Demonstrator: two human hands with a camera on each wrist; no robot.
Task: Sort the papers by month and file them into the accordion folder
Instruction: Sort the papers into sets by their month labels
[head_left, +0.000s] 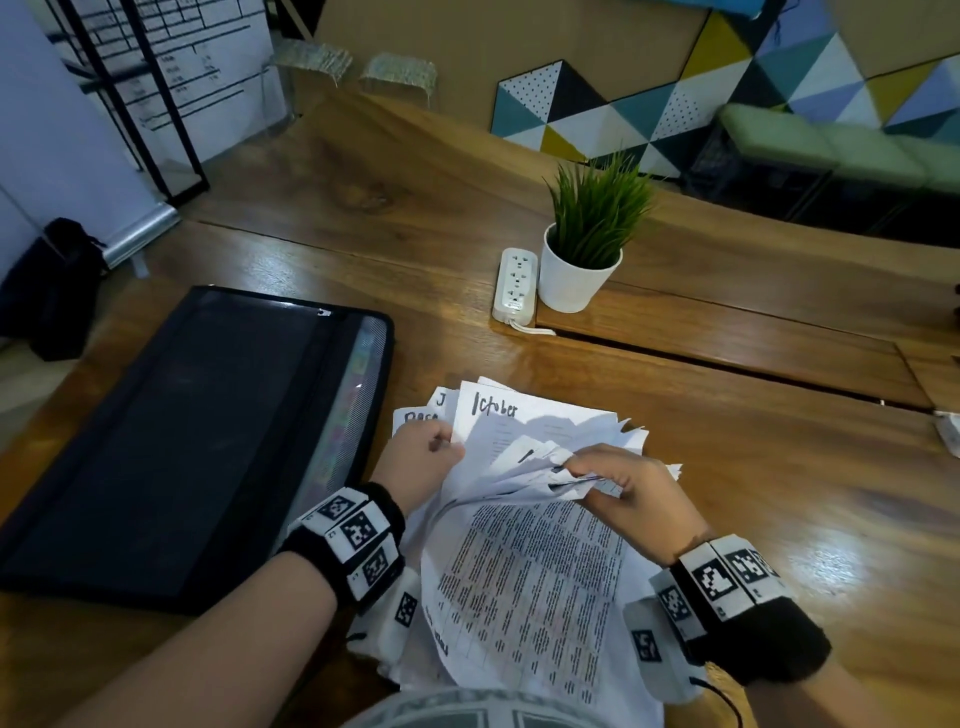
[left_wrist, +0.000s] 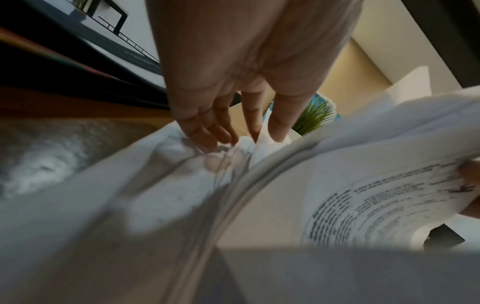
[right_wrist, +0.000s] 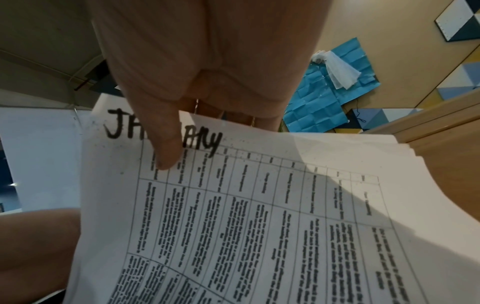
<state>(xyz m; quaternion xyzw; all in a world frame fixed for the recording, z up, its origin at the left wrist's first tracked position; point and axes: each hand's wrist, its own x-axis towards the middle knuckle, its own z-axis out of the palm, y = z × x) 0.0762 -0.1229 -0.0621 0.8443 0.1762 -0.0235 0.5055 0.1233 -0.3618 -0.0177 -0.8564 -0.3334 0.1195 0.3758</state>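
A loose stack of printed papers (head_left: 524, 582) lies on the wooden table (head_left: 779, 493) in front of me, fanned out at its far end. One fanned sheet is marked "October" (head_left: 493, 409). My left hand (head_left: 441, 441) pinches the stack's far left edge, fingers and thumb closing on sheets (left_wrist: 182, 185). My right hand (head_left: 582, 478) holds a lifted bundle of sheets curled back toward me. In the right wrist view its thumb (right_wrist: 166, 148) presses on a table-printed sheet marked "January" (right_wrist: 259, 205). The black accordion folder (head_left: 197, 441) lies flat to the left of the papers, coloured tabs showing along its right side.
A potted green plant (head_left: 587, 249) and a white power strip (head_left: 514, 286) stand beyond the papers, by a raised wooden section of the table. A black bag (head_left: 52, 291) sits on the floor at far left. A small white item (head_left: 948, 434) lies at the right edge.
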